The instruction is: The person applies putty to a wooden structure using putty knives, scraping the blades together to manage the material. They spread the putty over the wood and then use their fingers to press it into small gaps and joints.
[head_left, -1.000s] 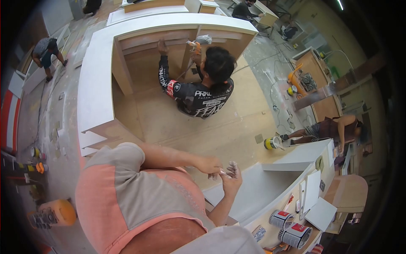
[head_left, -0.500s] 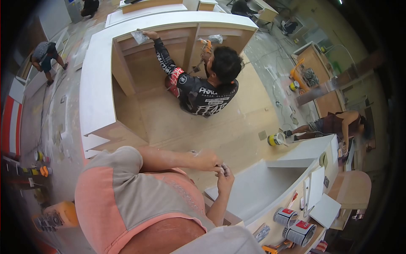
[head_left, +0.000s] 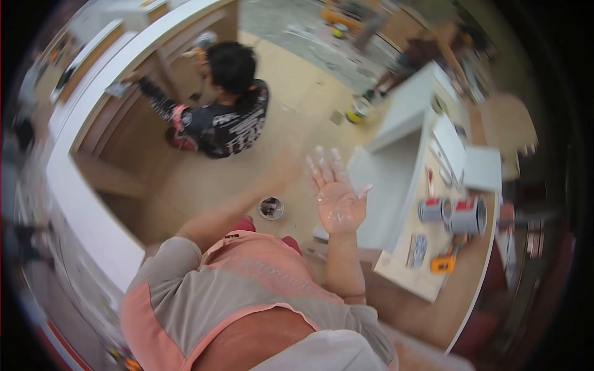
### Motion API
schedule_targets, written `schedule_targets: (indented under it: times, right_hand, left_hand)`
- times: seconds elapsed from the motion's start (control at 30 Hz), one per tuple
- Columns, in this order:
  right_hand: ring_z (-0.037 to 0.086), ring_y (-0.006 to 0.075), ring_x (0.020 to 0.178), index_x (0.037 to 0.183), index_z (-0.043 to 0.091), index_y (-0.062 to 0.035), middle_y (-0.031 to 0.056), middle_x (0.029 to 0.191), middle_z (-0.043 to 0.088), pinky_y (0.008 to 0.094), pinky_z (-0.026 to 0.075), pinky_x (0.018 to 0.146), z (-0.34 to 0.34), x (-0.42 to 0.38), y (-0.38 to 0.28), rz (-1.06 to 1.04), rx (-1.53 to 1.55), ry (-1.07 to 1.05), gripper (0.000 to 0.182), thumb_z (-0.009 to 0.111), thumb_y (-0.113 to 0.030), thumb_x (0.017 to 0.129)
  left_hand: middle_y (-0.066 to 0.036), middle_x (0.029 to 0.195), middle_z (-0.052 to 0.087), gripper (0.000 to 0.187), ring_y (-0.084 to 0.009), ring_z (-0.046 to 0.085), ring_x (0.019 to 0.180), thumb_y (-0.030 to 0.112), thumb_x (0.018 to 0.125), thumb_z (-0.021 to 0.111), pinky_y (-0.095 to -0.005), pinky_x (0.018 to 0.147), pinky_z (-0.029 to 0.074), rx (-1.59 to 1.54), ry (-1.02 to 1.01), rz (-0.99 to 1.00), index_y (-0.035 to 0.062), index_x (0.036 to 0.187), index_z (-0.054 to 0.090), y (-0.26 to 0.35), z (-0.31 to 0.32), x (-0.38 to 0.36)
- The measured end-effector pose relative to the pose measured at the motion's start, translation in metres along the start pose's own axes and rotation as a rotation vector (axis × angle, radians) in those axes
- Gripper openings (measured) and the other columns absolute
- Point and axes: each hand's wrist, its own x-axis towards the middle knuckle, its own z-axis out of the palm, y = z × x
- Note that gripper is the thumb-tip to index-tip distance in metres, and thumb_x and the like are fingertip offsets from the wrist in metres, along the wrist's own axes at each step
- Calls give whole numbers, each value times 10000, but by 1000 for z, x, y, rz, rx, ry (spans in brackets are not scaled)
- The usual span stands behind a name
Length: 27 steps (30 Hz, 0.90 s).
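Observation:
My right hand [head_left: 339, 201] is raised, palm up, with its fingers spread. White residue coats the fingertips and palm, and nothing lies in it. To its left, my left hand [head_left: 288, 162] is smeared by motion at the end of the outstretched forearm; its fingers cannot be made out. The two hands are apart. Below the left forearm, near my feet, is a small round tub [head_left: 271, 209] with dark items inside. Just right of my right hand is a white cabinet [head_left: 387, 173] with an open hollow.
A co-worker [head_left: 232, 117] in a black printed shirt crouches by a curved white-topped counter [head_left: 68, 130], with one hand on a grey sheet. Paint cans [head_left: 467, 215] and an orange-handled tool [head_left: 443, 264] stand on the right worktop. A yellow can [head_left: 357, 111] is ahead; another person [head_left: 427, 46] bends beyond.
My hands, previously touching at the fingers, have come apart. The right palm has opened and turned up. My view has shifted right and downward, bringing the tub into sight.

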Motion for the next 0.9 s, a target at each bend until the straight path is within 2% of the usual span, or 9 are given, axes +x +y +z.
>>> schedule_targets:
  times: [0.03,0.13,0.43,0.53,0.63,0.67,0.7,0.83,0.9]
  right_hand:
    - [225,333,1249,1324,216,-30,190,1351,254,430,210,1002,12,4,0,-145,-402,-12,745,378,-551,817]
    - [292,325,1220,1270,322,-27,183,1319,319,428,222,994,-3,30,13,-974,-1554,-110,646,436,-477,821]
    - [478,370,1042,1159,466,-7,244,1131,487,403,379,896,-212,-101,1,921,-1927,740,553,441,-439,814]
    - [577,319,797,1002,561,-25,209,894,586,434,447,680,-345,-307,35,835,-2363,613,450,480,-417,797]
    - [573,240,730,981,559,-75,71,822,574,426,451,565,-316,-450,105,903,-723,1672,404,531,-435,800]
    - [563,241,743,956,565,-63,97,832,573,396,460,575,-271,-439,119,1047,-623,1748,388,568,-412,786]
    - [563,245,745,966,566,-53,97,862,576,351,468,583,-278,-466,146,1320,-493,1713,360,562,-371,797]
    - [592,185,783,1158,481,-50,117,933,595,345,484,574,-138,-333,117,1157,-747,1634,434,554,-260,785]
    - [595,182,763,1149,487,-39,119,904,602,339,480,580,-164,-369,106,983,-692,1728,450,567,-273,774]
  left_hand:
    - [-179,1295,349,848,-274,305,1206,509,676,609,-399,970,227,-426,-5,-537,6,1279,286,-70,-30,30]
    - [-134,1179,460,698,-210,434,1085,578,815,387,-311,889,347,-936,-18,-713,25,1240,365,64,0,1]
    - [-190,1312,330,699,-295,363,1190,552,840,300,-382,1009,238,-645,-472,-292,14,1287,308,124,-40,-6]
    - [-128,1291,388,536,-228,389,1177,404,885,367,-353,990,272,-161,-526,-130,42,1280,343,80,-64,-13]
    - [-121,1300,377,541,-228,360,1192,371,872,429,-341,996,257,165,-756,-357,24,1277,340,27,-41,-56]
    - [-135,1306,365,544,-233,341,1205,392,877,402,-330,1007,238,368,-886,-755,16,1266,353,38,-35,-64]
    - [-145,1292,379,563,-221,355,1191,435,879,359,-321,1001,244,499,-1056,-494,6,1243,383,-41,-49,-94]
    - [-167,1310,347,624,-270,325,1214,493,889,238,-361,1005,239,96,-1011,-1117,-1,1241,382,-96,-70,-100]
    - [-227,1148,491,668,-317,459,1093,524,881,165,-363,944,314,773,-1130,-780,5,1142,495,-112,-75,-99]
